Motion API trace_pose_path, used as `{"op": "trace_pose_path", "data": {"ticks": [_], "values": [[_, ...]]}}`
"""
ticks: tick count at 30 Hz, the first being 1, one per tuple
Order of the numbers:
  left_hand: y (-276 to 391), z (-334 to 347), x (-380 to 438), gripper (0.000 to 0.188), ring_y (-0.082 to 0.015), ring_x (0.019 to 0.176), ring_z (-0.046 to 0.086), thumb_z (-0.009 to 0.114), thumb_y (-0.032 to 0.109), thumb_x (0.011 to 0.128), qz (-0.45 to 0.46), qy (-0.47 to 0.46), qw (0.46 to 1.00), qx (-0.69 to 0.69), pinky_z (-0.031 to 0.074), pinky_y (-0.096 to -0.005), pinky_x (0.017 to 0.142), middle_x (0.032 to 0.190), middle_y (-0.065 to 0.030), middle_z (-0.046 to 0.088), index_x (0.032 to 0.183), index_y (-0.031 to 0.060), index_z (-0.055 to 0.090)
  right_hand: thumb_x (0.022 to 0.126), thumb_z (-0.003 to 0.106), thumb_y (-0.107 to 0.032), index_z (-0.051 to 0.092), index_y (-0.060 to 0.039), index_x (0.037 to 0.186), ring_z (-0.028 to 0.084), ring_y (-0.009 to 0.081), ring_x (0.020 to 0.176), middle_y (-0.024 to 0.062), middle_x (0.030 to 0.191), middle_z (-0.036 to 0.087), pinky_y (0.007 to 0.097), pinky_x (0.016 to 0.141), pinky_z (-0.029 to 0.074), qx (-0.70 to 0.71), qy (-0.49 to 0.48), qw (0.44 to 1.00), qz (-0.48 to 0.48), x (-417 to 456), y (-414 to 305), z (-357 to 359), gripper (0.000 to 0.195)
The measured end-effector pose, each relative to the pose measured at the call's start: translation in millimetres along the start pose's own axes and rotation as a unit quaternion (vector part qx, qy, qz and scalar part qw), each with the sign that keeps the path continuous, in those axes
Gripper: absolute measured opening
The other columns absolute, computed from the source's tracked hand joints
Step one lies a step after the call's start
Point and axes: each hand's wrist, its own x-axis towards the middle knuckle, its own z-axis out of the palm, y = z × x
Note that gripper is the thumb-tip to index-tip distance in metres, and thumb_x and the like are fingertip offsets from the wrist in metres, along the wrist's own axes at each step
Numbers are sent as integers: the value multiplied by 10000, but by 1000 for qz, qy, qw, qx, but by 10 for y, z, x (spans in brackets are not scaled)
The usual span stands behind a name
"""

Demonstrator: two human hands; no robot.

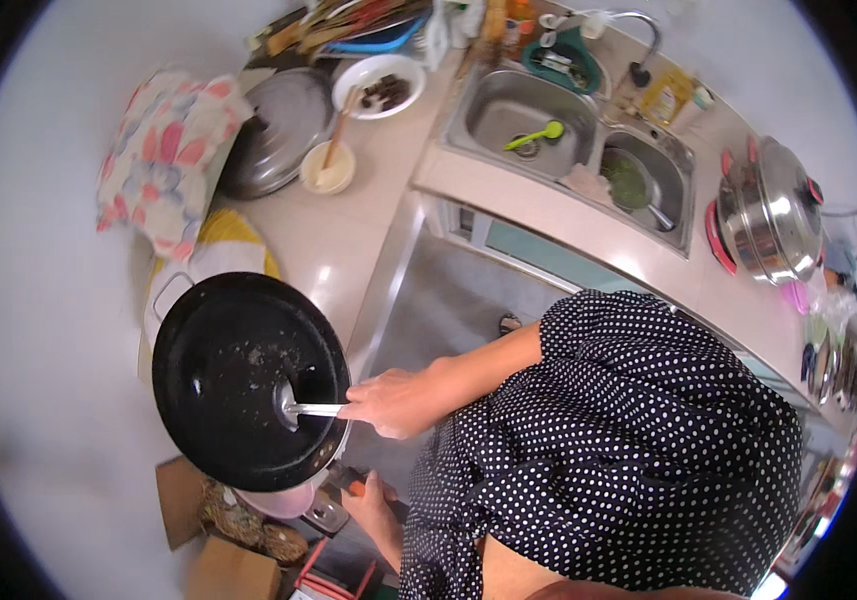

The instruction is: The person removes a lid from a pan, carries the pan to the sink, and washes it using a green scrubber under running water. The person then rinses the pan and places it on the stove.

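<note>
My right hand (391, 405) grips the handle of a metal ladle-like utensil (316, 409), whose rounded head rests inside a large black wok (241, 337). Small pale flecks and wet shiny spots lie on the wok's inner surface. Lower down, my left hand (372, 499) is closed around the wok's long dark handle (346, 476), which has an orange part near my thumb. A wire loop handle (170, 292) stands out from the wok's opposite side. What supports the wok is hidden beneath it. A pink bowl (282, 501) shows partly under its lower rim.
A domed lid (290, 120), a small bowl (316, 180) with a wooden utensil, and a white bowl (357, 71) of dark pieces stand on the counter (346, 232). Beyond are a double sink (496, 97) and a steel steamer pot (766, 217). Cardboard boxes (237, 570) are below.
</note>
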Motion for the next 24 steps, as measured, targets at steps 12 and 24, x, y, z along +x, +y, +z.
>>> {"op": "trace_pose_path", "data": {"ticks": [12, 24], "values": [[798, 1979, 1245, 141, -108, 408, 420, 599, 84, 749, 3, -350, 933, 83, 326, -256, 396, 517, -11, 466, 666, 43, 492, 827, 506, -156, 451, -40, 1277, 557, 369, 922, 202, 1035, 523, 457, 786, 455, 14, 293, 940, 175, -1361, 849, -1015, 469], [892, 3616, 1659, 120, -127, 421, 467, 586, 93, 757, 39, -561, 798, 217, 355, -259, 418, 511, -33, 504, 659, 43, 538, 872, 542, -308, 447, -81, 1290, 619, 349, 887, 195, 1032, 607, 441, 754, 477, 1, 427, 821, 379, -2049, 1257, -1152, 486]]}}
